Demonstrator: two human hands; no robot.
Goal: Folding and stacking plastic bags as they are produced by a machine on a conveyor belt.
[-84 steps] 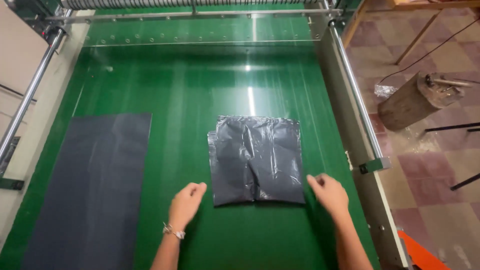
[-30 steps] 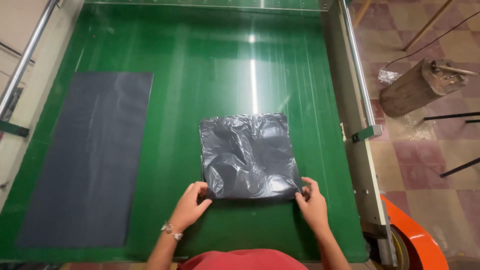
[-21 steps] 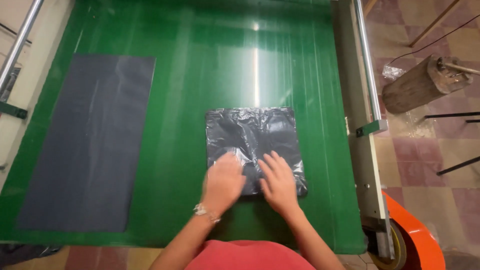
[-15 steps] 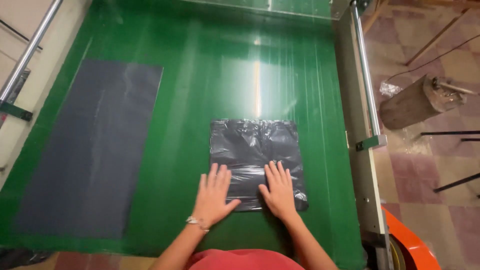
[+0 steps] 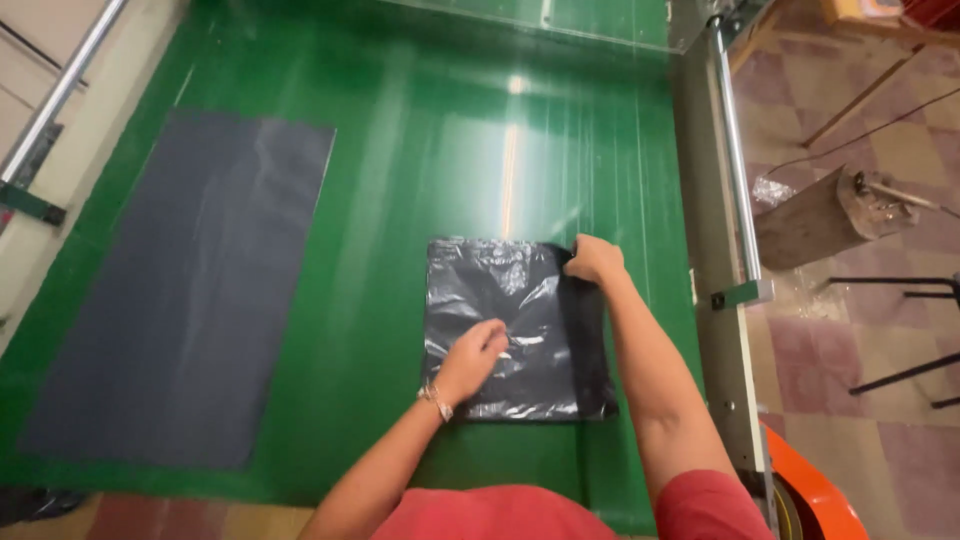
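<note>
A folded black plastic bag lies on the green table, near its front right. My left hand rests on the middle of the bag, fingers curled and pressing down. My right hand is at the bag's far right corner and pinches that corner. A thin bracelet sits on my left wrist.
A long flat dark grey plastic sheet lies on the table's left side. A metal rail runs along the right edge, another rail along the left. A wooden block with a tool stands on the tiled floor at right.
Both hands lay flat on the bag's near edge half a second ago. Now my right hand has reached to the far right corner and my left has moved onto the bag's middle.
</note>
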